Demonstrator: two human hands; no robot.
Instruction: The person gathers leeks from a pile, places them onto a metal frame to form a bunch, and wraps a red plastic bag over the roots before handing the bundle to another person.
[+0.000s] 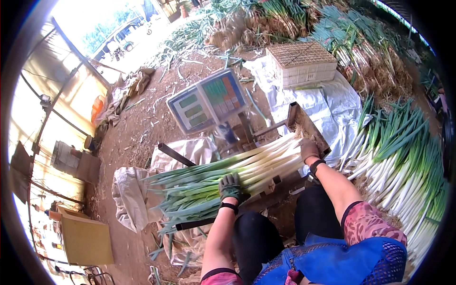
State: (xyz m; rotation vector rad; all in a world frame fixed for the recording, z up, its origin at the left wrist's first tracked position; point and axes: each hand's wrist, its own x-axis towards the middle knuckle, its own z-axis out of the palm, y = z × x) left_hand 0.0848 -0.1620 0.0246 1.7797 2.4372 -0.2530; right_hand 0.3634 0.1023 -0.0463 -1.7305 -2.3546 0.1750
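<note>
A thick bundle of long green onions [266,164] lies across a metal-framed weighing stand, white stems to the right and green leaves to the left. My left hand [231,188], in a dark green-grey glove, rests on top of the leaves with its fingers stretched apart. At the white root ends, my right hand [309,151], in a brownish glove, presses against the bundle beside an upright rusty metal plate [308,124]. Its fingers are partly hidden. Behind the bundle stands a tilted scale display [207,101] with a blue frame.
More green onions [403,161] are spread along the right side, with tied bundles [361,47] piled at the far right. A white plastic crate [304,71] sits on white sheeting [339,114]. Beige sacks [130,197] lie left of the stand. A yellowish cabinet [88,237] stands lower left.
</note>
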